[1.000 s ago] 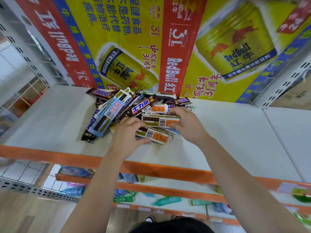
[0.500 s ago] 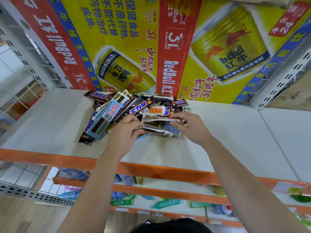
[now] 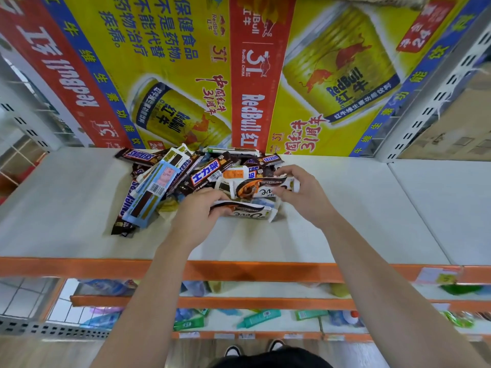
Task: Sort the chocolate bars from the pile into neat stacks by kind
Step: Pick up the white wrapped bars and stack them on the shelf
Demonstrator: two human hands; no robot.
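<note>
- Shelf (image 3: pixel 345 213): white top, orange front edge. A Red Bull carton (image 3: pixel 255 75) stands along the back edge.
- Pile (image 3: pixel 186 176): mixed bars, unsorted, lying against the back edge, left of the shelf's middle. No separate stacks are laid out.
- Snickers bars (image 3: pixel 140 154): several brown wrappers at crossed angles. One lies at the pile's back left, one at its back right, and one with a Chinese label near the middle.
- Blue bar (image 3: pixel 152 193): light blue wrapper, barcode up, slanted across the pile's left side, on top of Snickers wrappers.
- Upper Dove bar (image 3: pixel 260 188): white and brown wrapper, at the pile's front right. Right hand (image 3: pixel 300 192): grip pinching the bar's right end, thumb below and fingers above.
- Lower Dove bar (image 3: pixel 247 212): just in front of the upper one, nearer the front edge, label up. Left hand (image 3: pixel 196 211): grip curled round its left end. Cannot tell whether the bar touches the shelf.
- The two Dove bars lie roughly parallel to the front edge, close together.
- Lower shelves (image 3: pixel 257 317): packaged goods, blurred.
</note>
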